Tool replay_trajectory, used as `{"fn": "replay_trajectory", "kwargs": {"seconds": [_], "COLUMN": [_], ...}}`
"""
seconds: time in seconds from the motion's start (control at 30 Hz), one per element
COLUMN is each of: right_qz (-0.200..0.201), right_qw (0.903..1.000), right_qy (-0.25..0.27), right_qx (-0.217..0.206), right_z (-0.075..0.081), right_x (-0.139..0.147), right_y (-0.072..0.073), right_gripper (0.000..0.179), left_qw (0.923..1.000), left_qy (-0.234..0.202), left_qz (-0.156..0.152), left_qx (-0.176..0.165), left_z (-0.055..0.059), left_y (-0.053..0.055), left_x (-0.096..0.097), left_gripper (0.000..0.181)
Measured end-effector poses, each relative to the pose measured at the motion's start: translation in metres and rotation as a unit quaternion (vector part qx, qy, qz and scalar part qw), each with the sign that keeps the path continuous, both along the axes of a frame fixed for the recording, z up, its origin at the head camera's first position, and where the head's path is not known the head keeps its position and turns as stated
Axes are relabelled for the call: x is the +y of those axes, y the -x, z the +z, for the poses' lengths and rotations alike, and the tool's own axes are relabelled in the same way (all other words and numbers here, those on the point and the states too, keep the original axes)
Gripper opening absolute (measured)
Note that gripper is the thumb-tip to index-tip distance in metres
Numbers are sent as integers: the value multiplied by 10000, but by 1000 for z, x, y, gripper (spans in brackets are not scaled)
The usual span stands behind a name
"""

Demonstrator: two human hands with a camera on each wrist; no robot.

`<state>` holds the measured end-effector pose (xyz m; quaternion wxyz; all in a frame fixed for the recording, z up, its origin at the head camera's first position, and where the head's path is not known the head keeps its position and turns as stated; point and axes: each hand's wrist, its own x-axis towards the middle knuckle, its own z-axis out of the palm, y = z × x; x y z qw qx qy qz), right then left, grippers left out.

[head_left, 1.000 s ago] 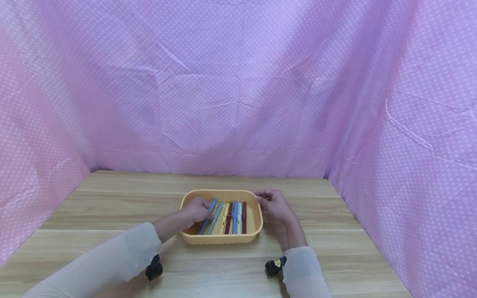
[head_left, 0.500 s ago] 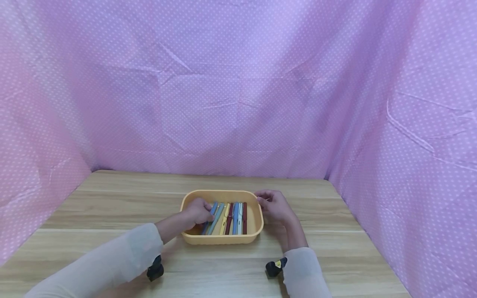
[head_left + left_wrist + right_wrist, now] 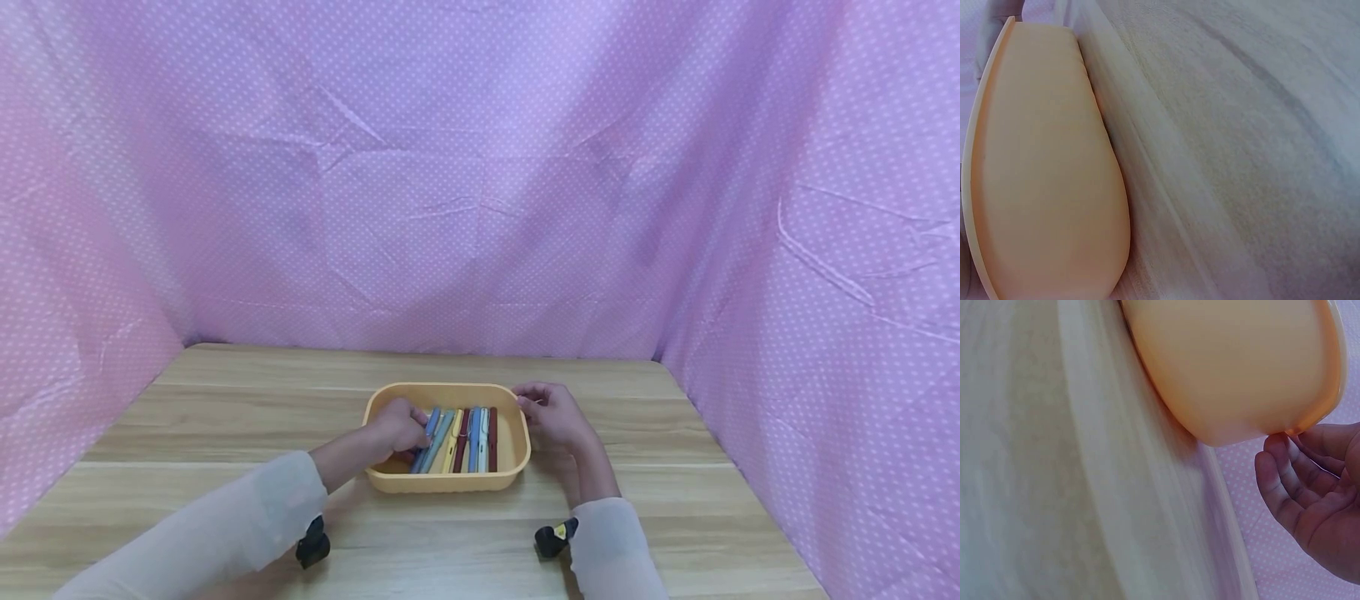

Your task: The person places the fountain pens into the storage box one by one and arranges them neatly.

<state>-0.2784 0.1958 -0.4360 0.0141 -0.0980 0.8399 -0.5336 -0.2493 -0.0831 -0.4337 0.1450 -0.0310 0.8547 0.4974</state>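
Observation:
A yellow tray (image 3: 450,483) stands on the table with a row of several pens inside. My left hand (image 3: 397,427) reaches in over its left side, thumb and fingers at the leftmost blue pen (image 3: 432,421), pinching it; the fingers hide part of that pen. Beside it lie a teal pen (image 3: 438,442), a yellow pen (image 3: 452,443) and further dark red, blue and pale pens. My right hand (image 3: 555,412) holds the tray's right back corner, fingers bent against the rim. The right wrist view shows those fingertips touching the tray's outer wall (image 3: 1229,369). The left wrist view shows mostly the tray's outside (image 3: 1047,156).
The wooden table (image 3: 450,550) extends around the tray on every side. Pink dotted cloth (image 3: 480,208) hangs behind it and along both sides. A black wrist camera (image 3: 312,543) sits under the left sleeve, another camera (image 3: 553,538) by the right.
The leftmost blue pen has shifted a little right and now lies close along the teal pen, with my left hand still at it. My right hand has stayed at the tray's corner.

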Motion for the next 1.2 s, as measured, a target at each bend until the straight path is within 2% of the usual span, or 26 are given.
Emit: {"fn": "replay_trajectory", "kwargs": {"seconds": [0.3, 0.47, 1.2], "right_qz": [-5, 12, 76], "right_qw": [10000, 10000, 9999], "right_qy": [15, 7, 99], "right_qx": [-22, 10, 47], "right_z": [0, -1, 1], "right_x": [-1, 0, -1], "right_y": [1, 1, 2], "right_gripper": [17, 18, 18], "left_qw": [9999, 9992, 9993], "left_qy": [-159, -360, -336], "left_qz": [49, 77, 48], "left_qx": [28, -132, -166], "left_z": [-2, -3, -1], "left_y": [1, 3, 6], "left_x": [2, 3, 6], "left_gripper": [32, 29, 30]}}
